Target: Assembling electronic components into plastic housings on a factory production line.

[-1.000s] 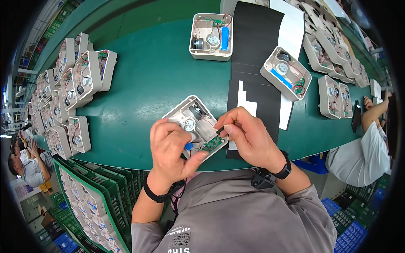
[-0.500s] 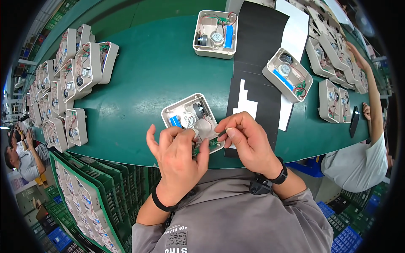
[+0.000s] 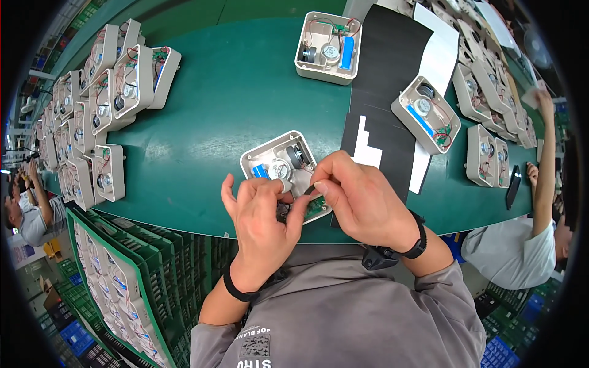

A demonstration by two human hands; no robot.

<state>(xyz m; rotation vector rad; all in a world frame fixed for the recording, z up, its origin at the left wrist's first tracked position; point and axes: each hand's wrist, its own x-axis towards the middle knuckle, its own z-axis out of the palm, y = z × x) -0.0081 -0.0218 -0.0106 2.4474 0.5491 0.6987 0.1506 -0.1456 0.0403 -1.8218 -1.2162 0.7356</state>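
Observation:
A cream plastic housing [image 3: 252, 157] lies open side up before me, holding a round silver speaker [image 3: 279, 168], a black round part [image 3: 299, 154], a blue battery cell [image 3: 261, 171] and a green circuit board [image 3: 316, 207]. Over its left and near side bends my left hand [image 3: 261, 214], fingers curled inside and thumb toward the board. What those fingers grip is hidden. My right hand [image 3: 362, 199] pinches a small black strip [image 3: 309, 189] between thumb and forefinger above the housing, close to the left thumb tip.
Similar housings stand stacked at left [image 3: 126, 86] and right [image 3: 481, 156]. Two more [image 3: 329, 73] [image 3: 426, 115] lie by a black sheet [image 3: 383, 80] over white sheets. A dark flat object [image 3: 514, 187] lies at far right, near a co-worker's arm [image 3: 543, 147]. Green crates [image 3: 153, 270] stand lower left.
My right hand has brought the black strip leftward to the left thumb, deeper over the housing. The table scene has shifted slightly in view. The co-worker's raised hand at right has moved.

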